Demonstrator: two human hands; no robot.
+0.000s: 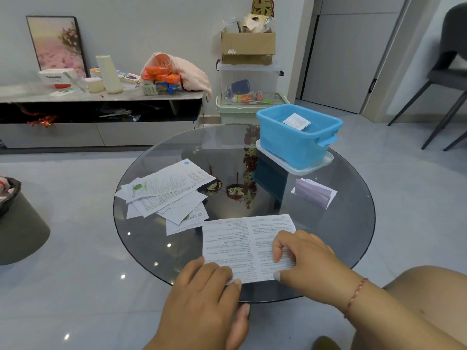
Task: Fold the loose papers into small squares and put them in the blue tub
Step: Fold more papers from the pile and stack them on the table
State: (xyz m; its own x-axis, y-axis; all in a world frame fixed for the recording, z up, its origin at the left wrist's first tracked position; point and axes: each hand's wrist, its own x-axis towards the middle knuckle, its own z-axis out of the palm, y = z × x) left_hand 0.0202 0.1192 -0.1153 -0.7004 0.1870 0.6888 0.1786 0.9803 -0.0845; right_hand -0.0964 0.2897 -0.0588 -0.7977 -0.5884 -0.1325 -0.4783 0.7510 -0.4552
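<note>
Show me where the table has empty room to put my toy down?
Bare glass lies in the middle, between the paper pile and the blue tub, and at the far edge left of the tub. It is crowded near the left hand and right hand on the sheet.

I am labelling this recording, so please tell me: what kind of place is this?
Probably a home living room: a round glass table, a low sideboard cluttered with snacks, and a clear bin of toys.

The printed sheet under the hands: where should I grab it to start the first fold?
Judging by its pose, take the printed sheet at its near edge, where the left hand and right hand already rest. It lies flat on the glass table, and that edge sits nearest the rim, so lifting there and folding away seems easiest.
</note>
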